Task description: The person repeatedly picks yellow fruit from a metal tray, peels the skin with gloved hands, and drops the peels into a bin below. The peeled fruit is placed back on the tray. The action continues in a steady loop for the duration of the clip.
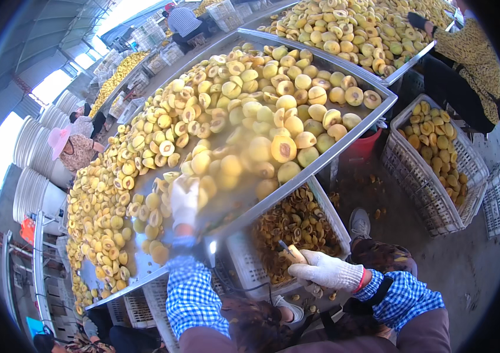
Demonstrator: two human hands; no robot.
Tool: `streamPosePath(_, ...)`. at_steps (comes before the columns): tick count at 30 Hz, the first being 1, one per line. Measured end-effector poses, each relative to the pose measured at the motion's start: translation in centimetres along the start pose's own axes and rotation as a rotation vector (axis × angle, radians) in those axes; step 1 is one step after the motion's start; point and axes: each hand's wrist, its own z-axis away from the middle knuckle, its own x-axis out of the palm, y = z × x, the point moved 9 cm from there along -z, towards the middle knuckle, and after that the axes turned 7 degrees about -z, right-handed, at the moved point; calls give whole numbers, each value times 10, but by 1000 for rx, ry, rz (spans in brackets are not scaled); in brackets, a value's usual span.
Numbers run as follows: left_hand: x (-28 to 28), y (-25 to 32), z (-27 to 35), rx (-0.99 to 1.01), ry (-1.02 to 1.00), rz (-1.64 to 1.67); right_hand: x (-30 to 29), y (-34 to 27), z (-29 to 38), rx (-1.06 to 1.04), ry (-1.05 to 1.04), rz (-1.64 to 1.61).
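Observation:
My left hand (184,200), in a white knit glove, reaches over the metal-topped table (228,230) among halved yellow stone fruit (232,164), probably peaches or apricots. Its fingers are hidden or blurred, so any hold on a fruit cannot be made out. Lower right, my right hand (327,270), gloved too, grips a small dark-tipped tool (295,254) with a yellowish part that may be its handle or a bit of fruit. That hand hovers above a white plastic crate (250,269) of brownish fruit scraps (296,225), beside the table's raised metal rim.
A white crate of fruit halves (439,145) stands on the floor at right, near a red bucket (362,145). Another heaped table (342,31) adjoins at the back. Co-workers sit around, one in a pink hat (59,140). A cable (236,287) hangs beneath the rim.

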Motion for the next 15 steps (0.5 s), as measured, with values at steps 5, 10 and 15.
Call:
streamPosePath(5,-2,16,63,-108,-187,1150,2,-6,-6,-79,56,55)
streamPosePath(10,51,87,149,-299,-530,1522,17,-23,-11,-314,1,-34)
streamPosePath(15,84,125,207,-476,-471,1459,9,-32,-8,-380,137,75)
